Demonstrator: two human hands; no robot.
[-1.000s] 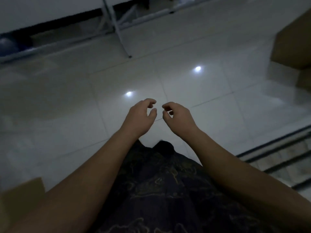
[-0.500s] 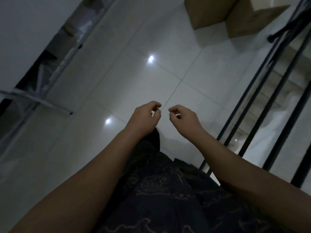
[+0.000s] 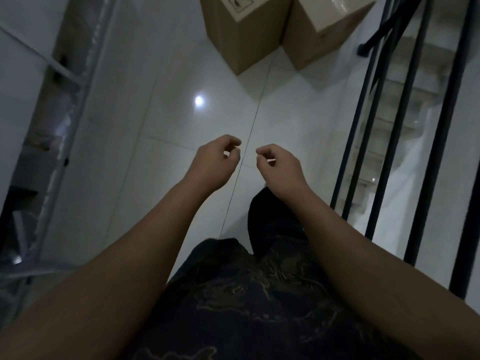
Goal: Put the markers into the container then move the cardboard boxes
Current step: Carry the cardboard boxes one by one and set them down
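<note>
Head view, starting nearest you: your dark patterned garment (image 3: 259,307) fills the 6 o'clock edge, and both bare forearms reach up from the lower corners toward the centre of the frame. Your left hand (image 3: 213,162) sits just left of centre, fingers curled loosely inward with the thumb close to the fingertips, and it holds nothing. Your right hand (image 3: 279,165) sits just right of centre in much the same loose curl, also empty; the two hands are near each other but apart, with a floor tile seam showing between them. Beneath them is a glossy white tiled floor (image 3: 168,126), carrying a bright round light reflection toward 11 o'clock of the hands. At 3 o'clock, black railing bars (image 3: 389,139) run diagonally beside a pale staircase (image 3: 384,131). At 9 o'clock stands a grey metal shelf frame (image 3: 67,126). Farthest off, at 12 to 1 o'clock, two brown cardboard boxes (image 3: 246,29) stand on the floor, just beside each other, closed; the left one bears a small printed label on top. Both are well apart from your hands.
</note>
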